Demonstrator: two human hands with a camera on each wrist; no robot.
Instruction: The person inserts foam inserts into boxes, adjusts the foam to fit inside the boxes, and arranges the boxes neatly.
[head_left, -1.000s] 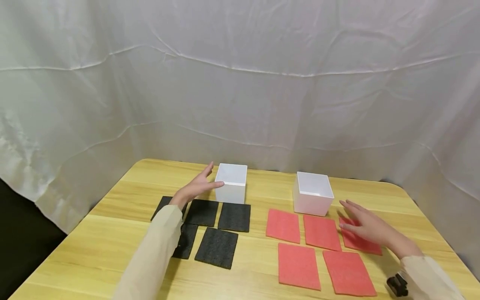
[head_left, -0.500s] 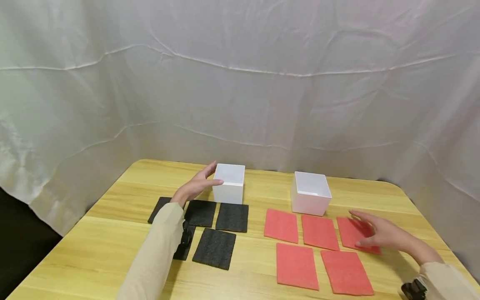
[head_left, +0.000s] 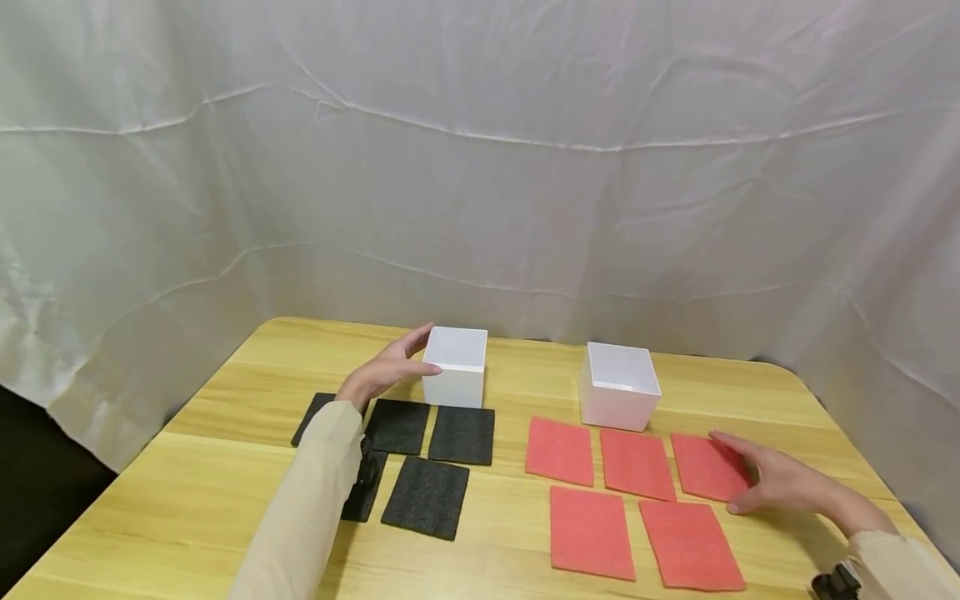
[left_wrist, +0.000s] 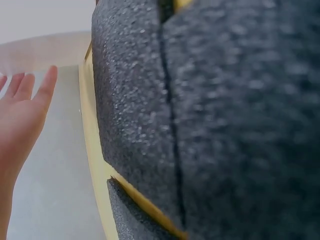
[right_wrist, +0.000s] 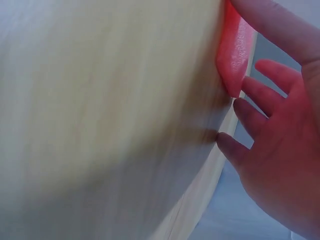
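Red foam sheet [head_left: 708,467], the one just right of the right white box [head_left: 619,386], lies flat on the tabletop [head_left: 225,500] under the right hand [head_left: 780,482], fingers relaxed. The left hand [head_left: 386,371] touches the left white box [head_left: 454,367], fingers straight. Left wrist view: black foam sheets [left_wrist: 225,115] fill the frame beside the outspread hand [left_wrist: 20,115]. Right wrist view: fingers [right_wrist: 260,95] lift the red sheet's edge [right_wrist: 235,50], thumb on top.
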